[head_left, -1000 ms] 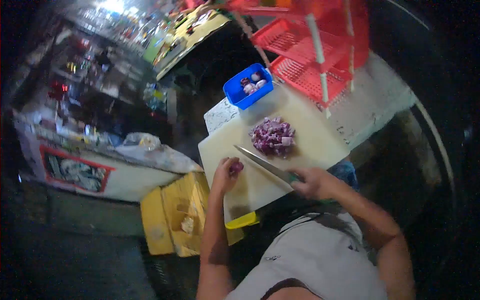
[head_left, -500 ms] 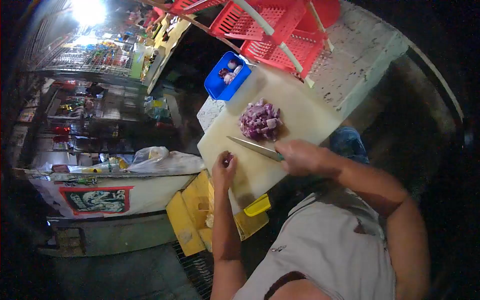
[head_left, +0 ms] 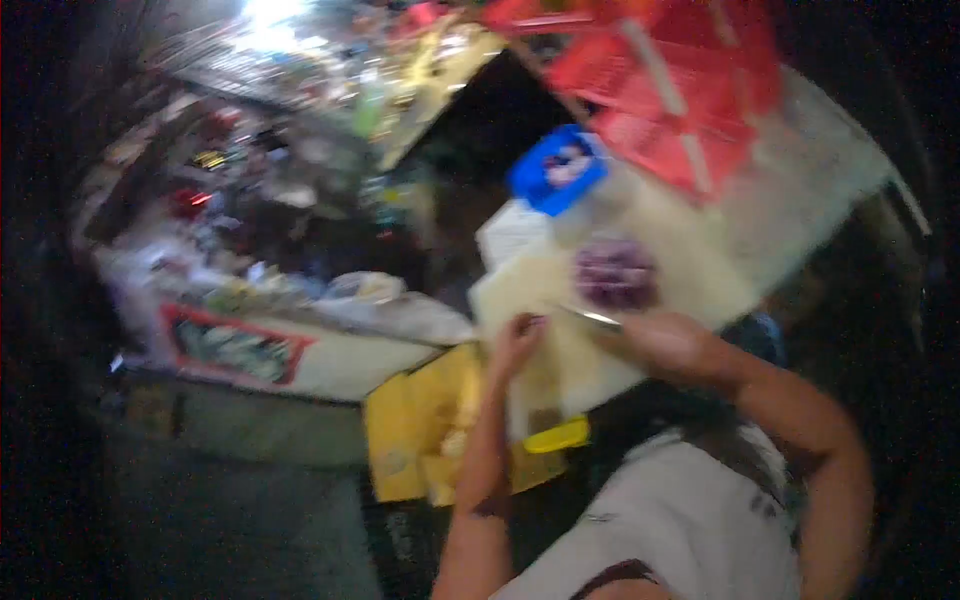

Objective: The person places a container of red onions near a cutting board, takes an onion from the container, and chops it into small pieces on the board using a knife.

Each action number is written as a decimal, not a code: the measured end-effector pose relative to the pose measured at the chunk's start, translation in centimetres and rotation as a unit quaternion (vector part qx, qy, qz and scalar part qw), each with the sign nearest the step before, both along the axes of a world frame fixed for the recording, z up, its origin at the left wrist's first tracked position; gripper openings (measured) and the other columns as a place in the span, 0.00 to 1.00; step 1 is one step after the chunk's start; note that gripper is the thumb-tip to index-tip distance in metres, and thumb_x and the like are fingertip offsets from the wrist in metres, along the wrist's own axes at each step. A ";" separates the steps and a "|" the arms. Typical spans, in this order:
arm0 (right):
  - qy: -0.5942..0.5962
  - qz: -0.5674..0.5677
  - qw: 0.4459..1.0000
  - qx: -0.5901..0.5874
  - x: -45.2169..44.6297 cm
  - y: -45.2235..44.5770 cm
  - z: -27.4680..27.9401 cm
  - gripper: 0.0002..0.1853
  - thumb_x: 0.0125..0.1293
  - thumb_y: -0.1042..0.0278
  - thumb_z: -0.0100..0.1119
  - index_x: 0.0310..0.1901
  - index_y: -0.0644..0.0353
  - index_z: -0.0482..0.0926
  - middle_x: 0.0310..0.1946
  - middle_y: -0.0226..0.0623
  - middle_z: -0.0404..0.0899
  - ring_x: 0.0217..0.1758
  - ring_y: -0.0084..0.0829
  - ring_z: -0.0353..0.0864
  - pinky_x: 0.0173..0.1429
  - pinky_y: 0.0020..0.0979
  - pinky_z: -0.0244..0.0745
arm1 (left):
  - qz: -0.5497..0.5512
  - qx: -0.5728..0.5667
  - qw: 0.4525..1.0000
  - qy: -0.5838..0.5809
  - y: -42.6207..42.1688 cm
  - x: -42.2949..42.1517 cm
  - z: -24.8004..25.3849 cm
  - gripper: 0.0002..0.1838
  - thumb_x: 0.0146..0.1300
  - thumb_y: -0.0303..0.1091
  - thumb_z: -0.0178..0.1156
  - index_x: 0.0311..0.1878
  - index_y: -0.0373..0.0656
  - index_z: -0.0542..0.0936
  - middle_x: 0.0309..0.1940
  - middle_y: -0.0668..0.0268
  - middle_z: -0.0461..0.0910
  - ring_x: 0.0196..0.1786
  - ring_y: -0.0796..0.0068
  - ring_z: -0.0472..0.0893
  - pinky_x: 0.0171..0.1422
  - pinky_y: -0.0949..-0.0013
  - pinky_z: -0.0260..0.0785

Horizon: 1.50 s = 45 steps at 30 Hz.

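Note:
The view is blurred by motion. On a pale cutting board (head_left: 520,283) lies a heap of chopped purple onion (head_left: 615,272). My left hand (head_left: 519,343) is closed round a small piece of onion (head_left: 540,322) at the board's left side. My right hand (head_left: 665,345) grips a knife (head_left: 597,317), its blade pointing left across the board, just below the heap. Behind the heap stands a blue container (head_left: 545,193) with several onions (head_left: 568,166) inside.
A red plastic rack (head_left: 690,155) stands at the back right on a stone counter (head_left: 825,165). Below the board are a yellow cardboard box (head_left: 400,440) and a yellow object (head_left: 558,435). A plastic bag (head_left: 400,305) lies on the left counter (head_left: 350,370).
The camera view has swung, so the board and both hands appear further right. The knife blade is now nearer the underside of the onion heap. Both hands keep their hold.

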State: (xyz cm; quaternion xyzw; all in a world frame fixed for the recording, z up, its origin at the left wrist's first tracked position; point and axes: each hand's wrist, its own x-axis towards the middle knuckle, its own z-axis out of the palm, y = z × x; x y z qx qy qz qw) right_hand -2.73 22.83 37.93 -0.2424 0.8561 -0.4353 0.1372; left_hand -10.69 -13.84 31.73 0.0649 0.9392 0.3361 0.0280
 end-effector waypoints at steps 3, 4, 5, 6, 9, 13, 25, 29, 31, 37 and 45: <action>0.041 0.053 0.995 0.078 -0.4 1.1 -3.1 0.22 0.76 0.60 0.47 0.67 0.57 0.71 0.37 0.54 0.85 0.38 0.52 0.88 0.41 0.54 0.82 | -0.007 0.139 0.984 -0.110 3.5 0.6 2.6 0.15 0.71 0.33 0.66 0.52 0.31 0.84 0.42 0.63 0.86 0.42 0.77 0.83 0.50 0.70 0.76; 0.060 0.013 0.993 0.097 0.1 0.8 -1.7 0.22 0.75 0.63 0.48 0.68 0.57 0.71 0.37 0.54 0.86 0.39 0.52 0.88 0.42 0.54 0.81 | 0.008 0.184 0.979 -0.089 2.8 1.1 3.1 0.13 0.70 0.31 0.67 0.51 0.30 0.84 0.43 0.64 0.86 0.41 0.79 0.83 0.47 0.72 0.76; 0.082 -0.019 0.990 0.114 0.4 0.2 -0.2 0.22 0.74 0.65 0.48 0.68 0.57 0.71 0.37 0.54 0.86 0.40 0.53 0.89 0.42 0.54 0.81 | 0.017 0.186 0.979 -0.085 2.0 1.1 3.5 0.13 0.70 0.31 0.67 0.51 0.30 0.84 0.43 0.64 0.86 0.41 0.79 0.83 0.47 0.72 0.76; 0.084 -0.007 0.990 0.117 0.6 0.2 1.4 0.22 0.74 0.65 0.48 0.68 0.57 0.71 0.37 0.54 0.86 0.40 0.53 0.89 0.42 0.54 0.81 | 0.008 0.171 0.980 -0.099 1.7 0.9 3.8 0.15 0.69 0.30 0.67 0.55 0.30 0.82 0.43 0.63 0.86 0.42 0.78 0.83 0.48 0.71 0.76; 0.028 0.022 0.982 0.183 0.7 0.9 2.8 0.42 0.59 0.75 0.62 0.77 0.58 0.62 0.41 0.52 0.86 0.44 0.54 0.86 0.46 0.51 0.80 | 0.006 0.170 0.978 -0.118 2.3 1.3 3.8 0.22 0.68 0.29 0.68 0.61 0.30 0.77 0.42 0.63 0.86 0.43 0.76 0.84 0.49 0.72 0.76; 0.121 -0.007 0.984 0.127 1.4 1.1 0.7 0.32 0.66 0.73 0.53 0.73 0.49 0.67 0.34 0.54 0.85 0.40 0.56 0.87 0.42 0.54 0.79 | -0.017 0.156 0.979 -0.129 1.3 0.2 2.8 0.29 0.69 0.28 0.68 0.70 0.33 0.70 0.40 0.61 0.86 0.44 0.75 0.84 0.49 0.72 0.75; 0.066 0.032 0.964 0.255 2.9 0.0 3.9 0.42 0.62 0.74 0.59 0.79 0.38 0.61 0.28 0.48 0.83 0.31 0.52 0.86 0.34 0.53 0.79 | -0.094 0.159 0.962 -0.202 0.9 -1.2 3.9 0.29 0.69 0.29 0.67 0.71 0.36 0.69 0.42 0.58 0.87 0.43 0.74 0.85 0.44 0.69 0.74; 0.077 0.050 0.958 0.271 2.4 0.3 5.6 0.42 0.62 0.76 0.57 0.79 0.43 0.59 0.27 0.47 0.83 0.32 0.49 0.87 0.35 0.51 0.80 | -0.108 0.177 0.956 -0.207 1.1 -1.1 4.4 0.29 0.69 0.30 0.68 0.70 0.37 0.70 0.43 0.60 0.87 0.42 0.75 0.84 0.45 0.70 0.74; 0.080 0.059 0.957 0.274 1.7 0.5 5.0 0.42 0.62 0.76 0.57 0.79 0.43 0.60 0.27 0.47 0.84 0.32 0.49 0.87 0.35 0.51 0.80 | -0.123 0.188 0.952 -0.209 -0.1 -2.1 2.9 0.29 0.68 0.30 0.69 0.69 0.37 0.70 0.43 0.62 0.86 0.42 0.75 0.83 0.45 0.71 0.74; 0.089 0.084 0.949 0.292 0.5 0.5 5.8 0.41 0.66 0.77 0.54 0.80 0.37 0.59 0.32 0.48 0.84 0.35 0.50 0.87 0.38 0.50 0.80 | -0.128 0.247 0.919 -0.279 -0.1 -2.8 3.7 0.25 0.67 0.32 0.71 0.65 0.39 0.75 0.42 0.66 0.85 0.41 0.78 0.81 0.45 0.72 0.73; 0.073 0.097 0.947 0.299 -1.0 -1.1 6.0 0.39 0.67 0.77 0.52 0.78 0.33 0.61 0.30 0.48 0.82 0.33 0.50 0.85 0.36 0.49 0.77 | -0.136 0.187 0.924 -0.306 0.1 -3.7 4.0 0.23 0.66 0.35 0.73 0.61 0.39 0.79 0.41 0.69 0.83 0.41 0.81 0.80 0.43 0.74 0.73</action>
